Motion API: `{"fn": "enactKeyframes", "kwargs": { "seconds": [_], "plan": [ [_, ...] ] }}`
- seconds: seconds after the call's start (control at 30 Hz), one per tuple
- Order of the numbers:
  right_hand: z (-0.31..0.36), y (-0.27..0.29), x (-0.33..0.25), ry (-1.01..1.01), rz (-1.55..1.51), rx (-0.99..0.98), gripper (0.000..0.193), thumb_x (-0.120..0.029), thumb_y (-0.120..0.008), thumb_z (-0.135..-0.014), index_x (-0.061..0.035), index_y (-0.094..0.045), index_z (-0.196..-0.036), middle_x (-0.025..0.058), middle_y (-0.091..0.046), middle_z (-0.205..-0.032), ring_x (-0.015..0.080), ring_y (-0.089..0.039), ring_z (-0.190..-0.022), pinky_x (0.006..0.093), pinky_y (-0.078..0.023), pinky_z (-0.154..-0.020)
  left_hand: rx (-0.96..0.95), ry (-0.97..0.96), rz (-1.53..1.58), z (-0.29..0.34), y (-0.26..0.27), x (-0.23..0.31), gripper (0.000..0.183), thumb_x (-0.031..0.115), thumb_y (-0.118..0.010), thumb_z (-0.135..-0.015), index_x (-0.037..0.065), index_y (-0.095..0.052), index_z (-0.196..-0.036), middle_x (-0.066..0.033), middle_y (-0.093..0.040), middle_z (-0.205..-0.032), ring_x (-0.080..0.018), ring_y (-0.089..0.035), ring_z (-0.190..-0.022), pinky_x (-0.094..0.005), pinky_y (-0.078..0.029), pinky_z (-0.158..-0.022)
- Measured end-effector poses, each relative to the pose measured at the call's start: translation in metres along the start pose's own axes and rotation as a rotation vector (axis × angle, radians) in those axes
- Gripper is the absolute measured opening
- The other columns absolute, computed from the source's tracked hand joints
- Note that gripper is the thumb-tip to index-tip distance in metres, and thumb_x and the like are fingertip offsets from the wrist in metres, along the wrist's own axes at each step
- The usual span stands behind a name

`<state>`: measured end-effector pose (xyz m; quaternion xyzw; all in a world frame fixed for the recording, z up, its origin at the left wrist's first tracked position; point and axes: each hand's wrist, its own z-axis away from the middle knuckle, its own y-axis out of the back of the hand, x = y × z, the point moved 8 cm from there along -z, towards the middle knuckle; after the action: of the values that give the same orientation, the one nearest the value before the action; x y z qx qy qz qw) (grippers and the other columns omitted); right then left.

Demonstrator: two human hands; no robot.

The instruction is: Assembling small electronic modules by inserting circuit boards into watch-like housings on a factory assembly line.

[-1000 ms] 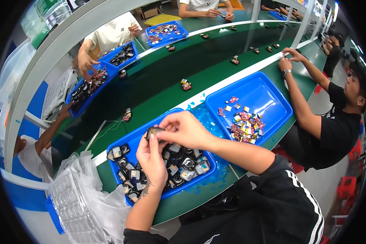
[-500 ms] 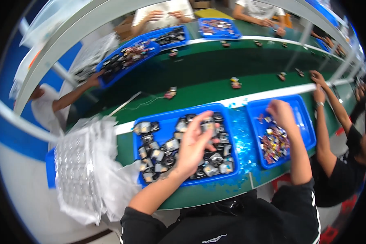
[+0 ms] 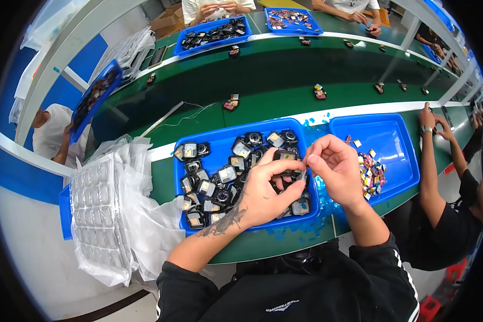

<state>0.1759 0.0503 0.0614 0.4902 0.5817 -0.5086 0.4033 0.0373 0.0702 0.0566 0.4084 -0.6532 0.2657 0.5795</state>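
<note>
Here, over a blue tray point(image 3: 198, 228) on the green table point(image 3: 263, 86), the left hand point(image 3: 265, 190) and right hand point(image 3: 335, 169) pinch one small black part point(image 3: 298, 174) between closed fingers, and a slip could drop it among lookalike parts.

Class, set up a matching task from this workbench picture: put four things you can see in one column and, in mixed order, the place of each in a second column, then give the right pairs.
Things:
1. Small black parts
2. Small coloured pieces
3. Clear plastic trays in a bag
4. Left hand

Places:
A. In the right blue tray
B. At the bench's left end
C. In the middle blue tray
D. Meeting the right hand over a small black part

Pairs: 1-C, 2-A, 3-B, 4-D
</note>
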Motion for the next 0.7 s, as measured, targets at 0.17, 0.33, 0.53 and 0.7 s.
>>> {"fn": "enactKeyframes", "kwargs": {
  "seconds": [0.17,0.33,0.53,0.7],
  "plan": [
    [-0.004,-0.007,0.003,0.047,0.136,-0.005,0.007,-0.001,-0.064,-0.087,-0.0005,-0.057,-0.089,0.0038,-0.058,-0.091,0.0078,-0.057,-0.078,0.0209,-0.049,-0.066,0.010,-0.013,-0.122,0.000,0.006,0.001,0.016,0.003,-0.069,-0.079,0.001,-0.071,-0.095,-0.0060,-0.058,-0.095,-0.0089,-0.054,-0.077,-0.0206,-0.044,-0.064],
    [-0.003,-0.006,-0.003,0.115,0.269,0.032,0.008,0.000,-0.066,-0.085,0.0000,-0.058,-0.086,0.0062,-0.055,-0.093,0.0095,-0.056,-0.076,0.0209,-0.049,-0.064,0.068,-0.005,-0.045,-0.002,0.007,-0.007,0.011,0.007,-0.070,-0.081,0.001,-0.071,-0.091,-0.0060,-0.057,-0.094,-0.0053,-0.053,-0.068,-0.0190,-0.044,-0.056],
    [0.014,0.025,-0.010,0.231,0.693,0.180,0.012,0.002,-0.069,-0.081,0.0004,-0.057,-0.084,0.0092,-0.059,-0.084,0.0143,-0.058,-0.071,0.0255,-0.046,-0.058,0.159,0.091,0.179,-0.004,0.009,-0.030,0.010,0.002,-0.070,-0.082,-0.003,-0.070,-0.090,-0.0066,-0.060,-0.093,-0.0082,-0.060,-0.077,-0.0180,-0.054,-0.064],
    [0.000,0.059,0.013,0.140,1.221,0.042,0.018,-0.006,-0.067,-0.083,-0.0030,-0.068,-0.101,0.0144,-0.066,-0.095,0.0344,-0.063,-0.083,0.0383,-0.051,-0.076,0.089,0.155,0.255,-0.003,0.001,-0.037,0.007,-0.001,-0.066,-0.087,-0.005,-0.068,-0.093,-0.0050,-0.065,-0.090,-0.0077,-0.060,-0.080,-0.0204,-0.047,-0.070]
  ]
}}
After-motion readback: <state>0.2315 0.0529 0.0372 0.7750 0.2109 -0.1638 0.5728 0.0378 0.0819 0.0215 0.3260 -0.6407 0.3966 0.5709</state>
